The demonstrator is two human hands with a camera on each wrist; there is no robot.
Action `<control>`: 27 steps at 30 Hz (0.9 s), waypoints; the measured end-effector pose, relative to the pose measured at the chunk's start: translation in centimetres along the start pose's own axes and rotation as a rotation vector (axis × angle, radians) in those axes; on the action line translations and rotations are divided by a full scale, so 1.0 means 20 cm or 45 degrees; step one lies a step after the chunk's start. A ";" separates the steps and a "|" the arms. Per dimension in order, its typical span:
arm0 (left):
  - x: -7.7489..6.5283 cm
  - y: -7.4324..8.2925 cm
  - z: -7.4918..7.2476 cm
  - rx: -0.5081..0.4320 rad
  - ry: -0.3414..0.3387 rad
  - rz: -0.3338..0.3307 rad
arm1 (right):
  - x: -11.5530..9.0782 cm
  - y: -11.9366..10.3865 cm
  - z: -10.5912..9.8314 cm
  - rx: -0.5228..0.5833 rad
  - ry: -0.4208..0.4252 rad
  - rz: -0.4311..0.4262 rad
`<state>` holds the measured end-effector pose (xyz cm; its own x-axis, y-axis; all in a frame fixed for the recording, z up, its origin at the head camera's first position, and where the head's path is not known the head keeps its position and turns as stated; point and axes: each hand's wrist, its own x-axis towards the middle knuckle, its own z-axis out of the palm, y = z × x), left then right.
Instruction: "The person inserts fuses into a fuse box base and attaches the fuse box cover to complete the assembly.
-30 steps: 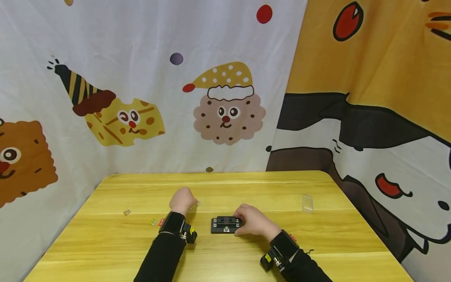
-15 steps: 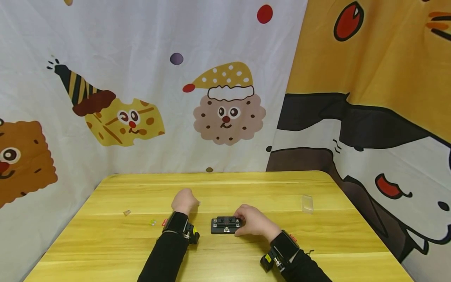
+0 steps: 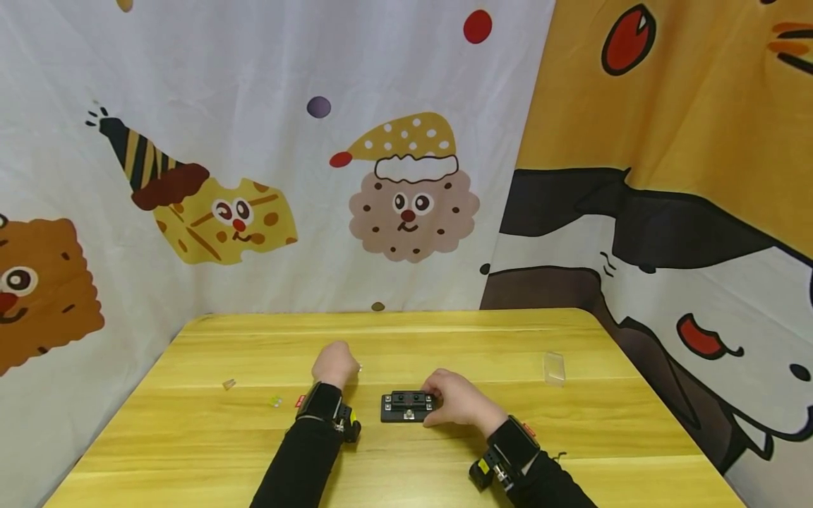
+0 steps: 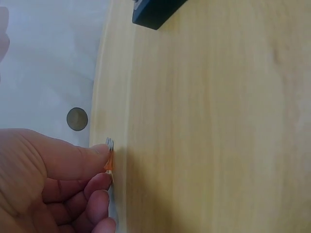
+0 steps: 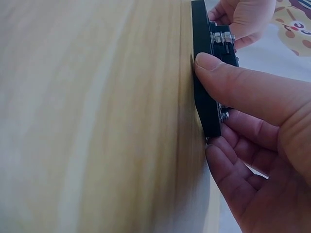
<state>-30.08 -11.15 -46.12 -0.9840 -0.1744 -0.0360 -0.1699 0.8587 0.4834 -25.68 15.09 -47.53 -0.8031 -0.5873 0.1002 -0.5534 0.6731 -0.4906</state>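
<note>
Between the thumb and index finger of my left hand (image 3: 334, 365) is a small orange blade fuse (image 4: 109, 161), its metal prongs pointing out past the thumb tip. Its other fingers are curled beneath. My right hand (image 3: 462, 401) grips the right end of a black fuse block (image 3: 406, 407), thumb on the near edge and fingers at the far side. The block lies flat on the table, with metal bolts (image 5: 223, 37) along its top. Left hand and block are apart, the hand being to the left and farther back.
On the wooden table (image 3: 190, 437), a small clear-amber piece (image 3: 229, 384) and some yellow-green pieces (image 3: 276, 401) lie to the left. A transparent plastic case (image 3: 554, 369) lies at the back right. Printed curtains (image 3: 267, 282) hang behind the table.
My left hand has moved slightly to the right with the blade fuse, toward the fuse block. The right hand and the block have stayed in place.
</note>
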 end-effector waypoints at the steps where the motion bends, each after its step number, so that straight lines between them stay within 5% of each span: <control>1: 0.00 0.00 0.00 0.002 0.001 0.001 | 0.00 0.00 0.00 0.002 -0.001 0.007; 27: -0.03 0.02 -0.01 -0.026 0.012 0.028 | 0.00 0.00 0.00 0.025 0.006 -0.009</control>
<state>-29.57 -10.88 -45.72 -0.9869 -0.1605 -0.0170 -0.1473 0.8526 0.5014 -25.62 15.06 -47.50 -0.8001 -0.5901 0.1080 -0.5549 0.6597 -0.5068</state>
